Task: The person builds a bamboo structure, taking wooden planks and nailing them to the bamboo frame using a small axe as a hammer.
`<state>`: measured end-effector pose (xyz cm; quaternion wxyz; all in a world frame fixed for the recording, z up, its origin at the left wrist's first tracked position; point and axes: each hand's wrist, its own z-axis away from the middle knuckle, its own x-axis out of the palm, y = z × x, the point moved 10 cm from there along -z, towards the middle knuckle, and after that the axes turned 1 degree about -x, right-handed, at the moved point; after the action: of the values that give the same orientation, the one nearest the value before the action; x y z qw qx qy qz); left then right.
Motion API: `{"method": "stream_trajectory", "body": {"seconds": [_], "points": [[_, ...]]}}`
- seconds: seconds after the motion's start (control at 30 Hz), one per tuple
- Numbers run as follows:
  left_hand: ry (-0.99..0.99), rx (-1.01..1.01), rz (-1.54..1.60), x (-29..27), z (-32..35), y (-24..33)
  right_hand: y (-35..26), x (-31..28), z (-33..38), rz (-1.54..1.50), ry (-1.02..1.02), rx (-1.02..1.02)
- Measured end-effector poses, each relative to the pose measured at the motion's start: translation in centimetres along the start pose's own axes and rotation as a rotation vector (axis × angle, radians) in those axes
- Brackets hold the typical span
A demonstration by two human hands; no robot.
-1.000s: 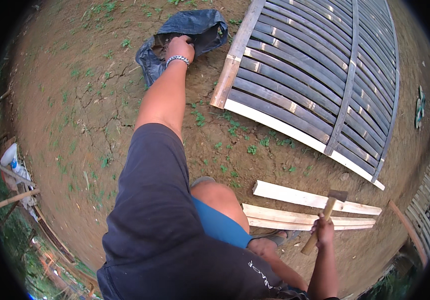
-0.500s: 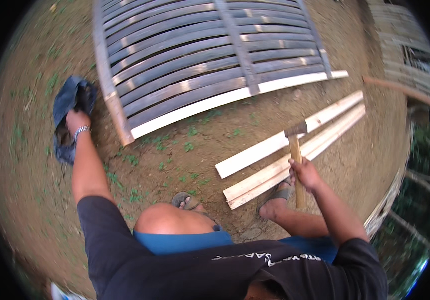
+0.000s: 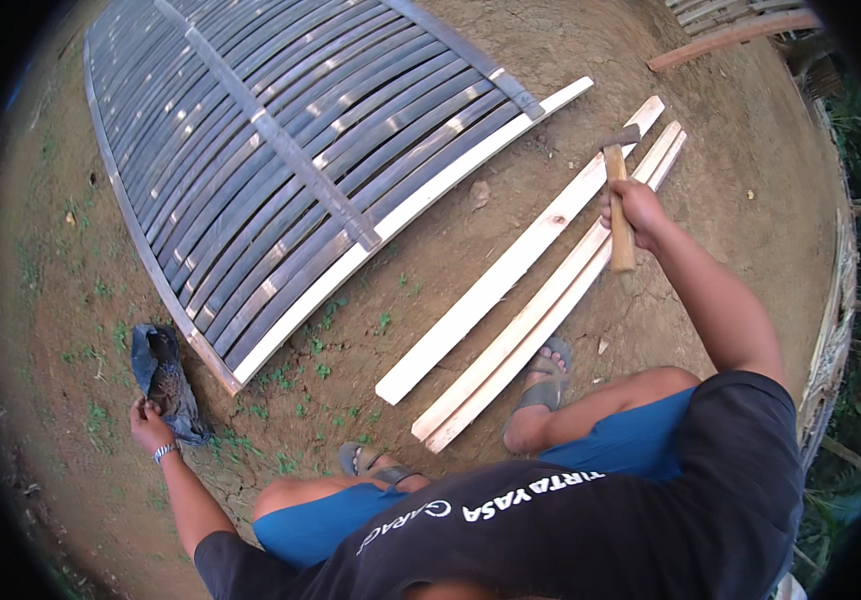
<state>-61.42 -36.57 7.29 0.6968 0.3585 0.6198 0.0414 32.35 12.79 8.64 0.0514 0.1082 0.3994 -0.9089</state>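
Right hand [image 3: 639,208] grips a wooden-handled hammer [image 3: 618,205] over the pale planks [image 3: 511,290] | left hand [image 3: 149,425] pinches a dark cloth bag [image 3: 166,380] at the slatted panel's [image 3: 291,160] near corner | planks lie loose beside the panel, seemingly not yet nailed on.
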Motion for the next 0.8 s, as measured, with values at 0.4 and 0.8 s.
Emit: {"method": "stream_trajectory", "body": {"seconds": [0.4,0.8], "points": [[-0.263,0.596,-0.462,0.4,13.1,40.3,4.2,5.1,-19.3,-1.006,0.275,0.088],[-0.732,1.178,-0.505,42.3,31.6,64.1,2.9,7.6,-19.2,-0.687,-0.175,0.17]]}}
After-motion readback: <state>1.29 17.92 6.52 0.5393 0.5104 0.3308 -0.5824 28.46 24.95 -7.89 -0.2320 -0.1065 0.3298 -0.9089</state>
